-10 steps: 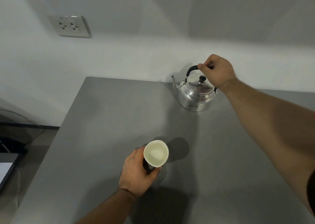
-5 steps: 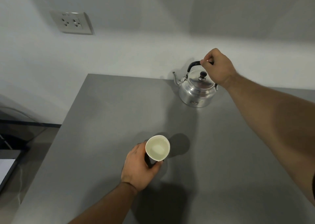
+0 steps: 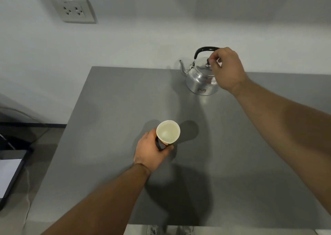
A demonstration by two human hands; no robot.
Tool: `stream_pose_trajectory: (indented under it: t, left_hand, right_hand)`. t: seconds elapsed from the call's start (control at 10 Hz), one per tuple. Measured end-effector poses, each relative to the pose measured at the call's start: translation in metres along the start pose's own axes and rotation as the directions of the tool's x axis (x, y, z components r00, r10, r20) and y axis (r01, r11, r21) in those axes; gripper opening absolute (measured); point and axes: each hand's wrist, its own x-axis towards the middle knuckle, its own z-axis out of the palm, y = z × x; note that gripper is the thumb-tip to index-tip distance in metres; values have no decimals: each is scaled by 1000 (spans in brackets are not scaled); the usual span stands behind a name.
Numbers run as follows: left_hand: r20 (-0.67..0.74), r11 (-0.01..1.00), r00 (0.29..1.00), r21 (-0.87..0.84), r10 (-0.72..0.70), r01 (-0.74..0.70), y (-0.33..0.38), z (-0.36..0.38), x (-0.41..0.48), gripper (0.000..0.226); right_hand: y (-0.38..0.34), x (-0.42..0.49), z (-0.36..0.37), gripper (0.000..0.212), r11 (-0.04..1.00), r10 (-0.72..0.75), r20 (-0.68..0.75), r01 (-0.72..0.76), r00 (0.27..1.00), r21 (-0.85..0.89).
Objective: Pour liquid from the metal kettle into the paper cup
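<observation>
The kettle (image 3: 200, 77) stands on the grey table (image 3: 125, 95) near its far edge, close to the wall, with its spout (image 3: 181, 65) pointing left and its black handle (image 3: 206, 49) raised upright. The right hand (image 3: 228, 70) is over the lid, fingertips pinched at the small knob (image 3: 208, 63); the handle arches just above and behind the fingers, and whether any finger touches it cannot be told. Pinching the knob looks like a way to seat or check the lid so it will not slip off when the kettle is tipped, though that is only a guess.

The paper cup (image 3: 168, 132) stands nearer the person, well apart from the kettle. The left hand (image 3: 152, 149) is wrapped around its lower side, thumb and fingers closed on the wall, which would steady a light cup against tipping and keep its open mouth up and ready. Inside, the cup looks pale, and whether it holds any liquid cannot be told. Pouring has probably not begun, as the kettle sits flat.

Count: 1 kettle, 1 cup, 2 hands, 1 table, and 1 wall socket plate (image 3: 75, 11) with 2 outlets
</observation>
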Motion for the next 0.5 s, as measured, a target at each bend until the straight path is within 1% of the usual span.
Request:
stream_pose_trajectory:
  t: [0.2, 0.4, 0.5]
  left_hand:
    - [94, 996, 995, -76, -41, 48, 3, -7, 1, 66]
    - [168, 1000, 986, -12, -20, 22, 2, -31, -11, 71]
    - [246, 992, 968, 128, -44, 13, 4, -53, -22, 62]
  right_hand:
    - [-23, -55, -1, 13, 998, 19, 38, -21, 999, 53]
    - [-50, -100, -18, 10, 994, 69, 58, -73, 996, 76]
    - [-64, -115, -30, 11, 993, 82, 53, -87, 995, 83]
